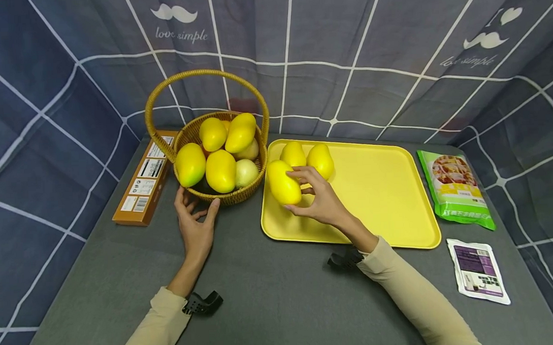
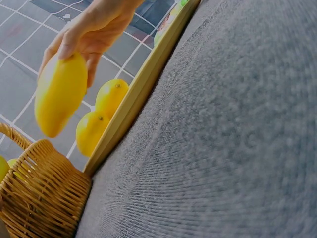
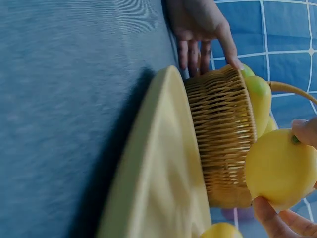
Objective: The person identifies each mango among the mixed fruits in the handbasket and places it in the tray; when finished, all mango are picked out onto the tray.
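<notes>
My right hand grips a yellow mango between thumb and fingers. In the head view that mango overlaps the left end of a yellow tray; the left wrist view shows it raised above the tray. Two more mangoes lie on the tray behind it. To the left stands a wicker basket with a tall handle, filled with several mangoes and a pale green round fruit. My left hand touches the basket's near side, thumb at the rim and fingers lower along the wall.
An orange-brown box with labels lies left of the basket, partly behind it. Right of the tray are a green food packet and a white and purple pouch. A blue checked curtain hangs behind the grey table.
</notes>
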`<state>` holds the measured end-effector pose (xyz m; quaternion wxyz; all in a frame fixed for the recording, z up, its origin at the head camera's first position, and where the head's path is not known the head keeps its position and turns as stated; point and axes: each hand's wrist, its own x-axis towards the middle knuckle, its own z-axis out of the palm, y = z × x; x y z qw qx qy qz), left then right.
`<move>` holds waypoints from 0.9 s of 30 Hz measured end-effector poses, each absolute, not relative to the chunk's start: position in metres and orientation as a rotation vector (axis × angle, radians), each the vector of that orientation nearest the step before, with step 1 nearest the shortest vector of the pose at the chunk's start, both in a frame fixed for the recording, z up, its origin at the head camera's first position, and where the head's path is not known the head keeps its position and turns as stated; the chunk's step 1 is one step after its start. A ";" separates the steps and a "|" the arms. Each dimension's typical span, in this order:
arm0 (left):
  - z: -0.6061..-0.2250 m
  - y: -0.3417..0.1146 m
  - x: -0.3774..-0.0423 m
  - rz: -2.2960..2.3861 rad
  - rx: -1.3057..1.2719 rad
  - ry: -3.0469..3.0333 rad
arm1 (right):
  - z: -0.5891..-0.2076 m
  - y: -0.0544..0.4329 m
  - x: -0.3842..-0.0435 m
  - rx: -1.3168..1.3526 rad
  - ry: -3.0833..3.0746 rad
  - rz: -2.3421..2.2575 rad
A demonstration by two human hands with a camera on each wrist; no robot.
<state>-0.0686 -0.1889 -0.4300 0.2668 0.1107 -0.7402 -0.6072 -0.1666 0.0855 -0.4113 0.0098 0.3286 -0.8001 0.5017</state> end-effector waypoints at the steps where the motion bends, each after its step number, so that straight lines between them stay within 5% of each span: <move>1: -0.430 -0.189 -0.069 -1.639 0.299 -1.997 | -0.413 0.087 -0.166 1.018 -2.500 1.570; 27: -0.431 -0.189 -0.069 -1.649 0.299 -1.992 | -0.444 0.090 -0.153 1.037 -2.538 1.533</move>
